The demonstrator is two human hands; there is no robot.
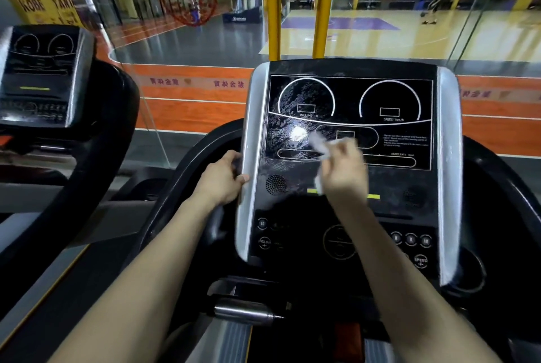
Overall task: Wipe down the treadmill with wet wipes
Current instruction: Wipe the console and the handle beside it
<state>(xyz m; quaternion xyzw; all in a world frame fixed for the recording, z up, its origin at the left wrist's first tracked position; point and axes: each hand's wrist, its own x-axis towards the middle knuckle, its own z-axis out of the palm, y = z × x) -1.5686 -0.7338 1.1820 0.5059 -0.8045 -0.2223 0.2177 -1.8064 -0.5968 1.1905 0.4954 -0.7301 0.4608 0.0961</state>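
Observation:
The treadmill console [389,99] fills the middle of the view, a black display panel with silver side trims. My right hand [342,172] holds a crumpled white wet wipe [317,143] against the centre of the panel, blurred by motion. Wet streaks shine on the left part of the display. My left hand [224,178] grips the console's left silver edge [248,140], thumb in front and fingers behind.
A second treadmill console [38,75] stands to the left. Black handrails [175,187] curve around the console. A chrome bar [243,311] lies below it. Behind a glass wall are yellow posts [272,5] and a basketball court.

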